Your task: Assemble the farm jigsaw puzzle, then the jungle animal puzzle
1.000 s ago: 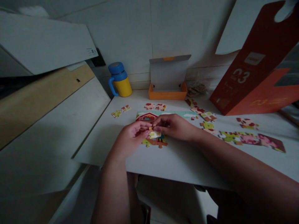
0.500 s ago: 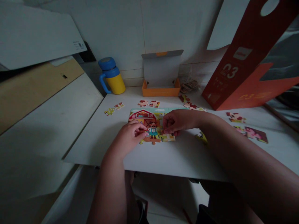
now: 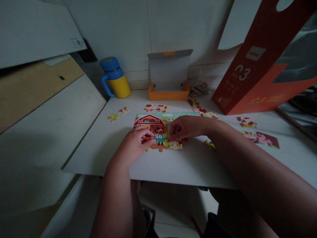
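Observation:
A partly joined jigsaw puzzle [image 3: 150, 120] lies flat on the white table, showing a red barn and a figure in a hat and blue-green apron. My left hand [image 3: 138, 140] is closed in a pinch on a puzzle piece [image 3: 160, 138] at the figure's left side. From the right, my right hand [image 3: 182, 130] has curled fingers pinched at the same part of the picture, beside the figure. Its fingertips partly cover the pieces there. Along the puzzle's lower edge, tabs of the joined pieces show.
Loose puzzle pieces lie at the left [image 3: 113, 116], behind the puzzle [image 3: 150, 107] and at the right [image 3: 266, 140]. An open orange box [image 3: 168, 96], a bag of pieces [image 3: 199, 88] and a blue-yellow mug [image 3: 120, 86] stand along the wall. A tall red box [image 3: 244, 76] stands right.
The whole view has shifted slightly, with things appearing a little further left. Both hands keep nearly the same pose at the puzzle.

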`<state>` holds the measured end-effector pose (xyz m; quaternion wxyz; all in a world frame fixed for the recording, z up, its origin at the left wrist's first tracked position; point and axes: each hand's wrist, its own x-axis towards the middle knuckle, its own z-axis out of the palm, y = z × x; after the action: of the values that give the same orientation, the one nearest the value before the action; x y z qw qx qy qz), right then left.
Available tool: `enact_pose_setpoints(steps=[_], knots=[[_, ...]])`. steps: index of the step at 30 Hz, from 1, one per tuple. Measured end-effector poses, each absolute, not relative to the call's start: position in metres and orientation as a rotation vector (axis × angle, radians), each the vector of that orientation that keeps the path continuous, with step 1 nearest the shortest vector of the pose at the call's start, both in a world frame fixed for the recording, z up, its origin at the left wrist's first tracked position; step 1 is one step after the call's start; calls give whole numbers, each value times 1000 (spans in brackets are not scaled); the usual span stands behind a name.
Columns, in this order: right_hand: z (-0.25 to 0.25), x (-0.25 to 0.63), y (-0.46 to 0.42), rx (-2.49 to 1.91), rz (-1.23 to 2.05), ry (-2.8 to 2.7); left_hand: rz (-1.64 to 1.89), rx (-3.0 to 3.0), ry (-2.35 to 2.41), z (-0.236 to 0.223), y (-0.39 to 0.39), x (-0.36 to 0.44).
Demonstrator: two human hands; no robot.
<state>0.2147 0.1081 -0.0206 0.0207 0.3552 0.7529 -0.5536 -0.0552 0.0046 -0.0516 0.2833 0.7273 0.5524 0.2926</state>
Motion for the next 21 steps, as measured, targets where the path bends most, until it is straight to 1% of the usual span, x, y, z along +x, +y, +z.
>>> enact_pose_setpoints(steps=[3, 7, 12, 17, 21], knots=[[-13, 216, 106, 1122, -1770, 2255, 786, 1943, 1479, -51, 4, -55], [-1, 215, 98, 1003, -1924, 2133, 790, 1949, 1497, -49, 5, -53], [-4, 204, 84, 881, -2011, 2047, 788, 1961, 1496, -49, 5, -53], [-13, 193, 77, 820, -1955, 2179, 779, 1974, 1502, -49, 5, -53], [-13, 188, 75, 830, -1796, 2298, 770, 2020, 1504, -50, 5, -54]])
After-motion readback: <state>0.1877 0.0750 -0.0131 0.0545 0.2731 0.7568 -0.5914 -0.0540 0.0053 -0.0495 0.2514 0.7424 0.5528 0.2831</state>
